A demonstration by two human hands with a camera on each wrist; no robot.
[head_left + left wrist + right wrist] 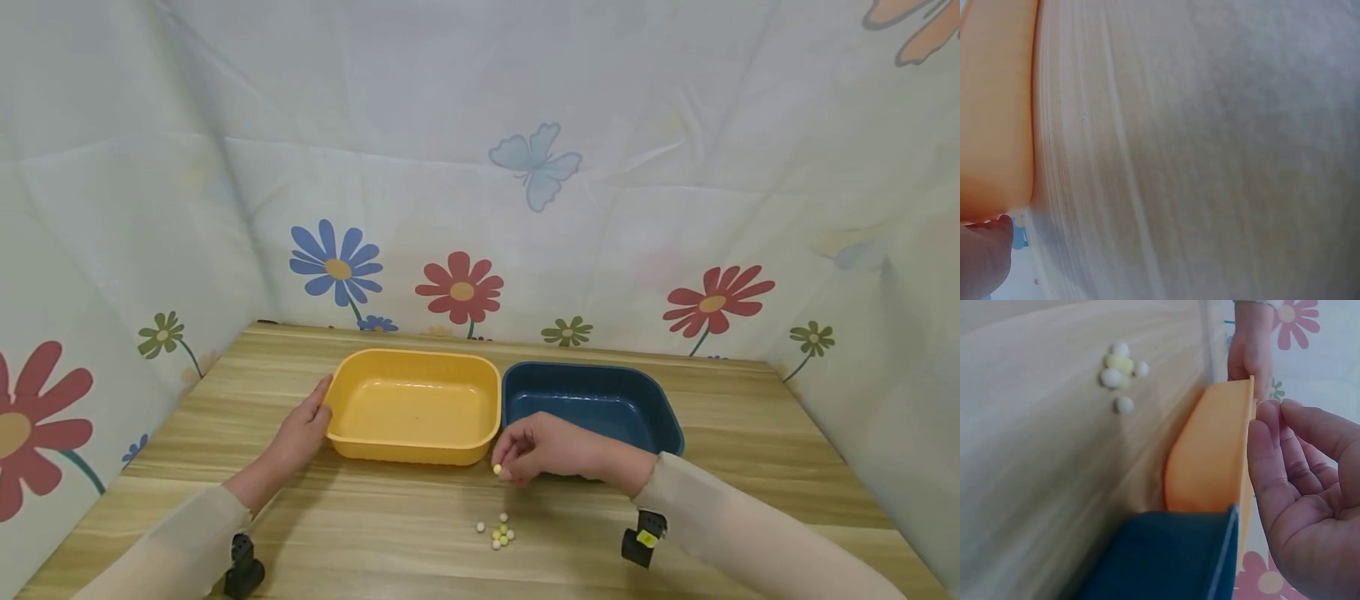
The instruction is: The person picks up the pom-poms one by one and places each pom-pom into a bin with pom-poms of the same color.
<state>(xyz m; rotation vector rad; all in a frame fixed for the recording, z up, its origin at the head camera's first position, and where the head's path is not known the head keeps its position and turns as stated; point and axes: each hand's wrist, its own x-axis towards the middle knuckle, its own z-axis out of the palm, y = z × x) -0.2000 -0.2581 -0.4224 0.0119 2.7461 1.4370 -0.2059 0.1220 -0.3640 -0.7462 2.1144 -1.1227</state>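
Note:
A small yellow ball (497,470) is pinched between thumb and fingertips of my right hand (551,450), over the table in front of where the two basins meet. In the right wrist view the ball is hidden behind the fingers (1266,456). My left hand (300,429) rests against the outer left side of the yellow basin (420,456), its fingers extended along the wall. The left wrist view catches only part of that hand (985,259) at the basin's corner. Several small white and yellow balls (501,534) lie grouped on the table nearer to me.
To the right of the yellow basin stands a dark blue basin (600,408), partly covered by my right forearm. Both sit on a wood-grain table (375,533). Flower-printed cloth (420,192) encloses the table at the back and sides.

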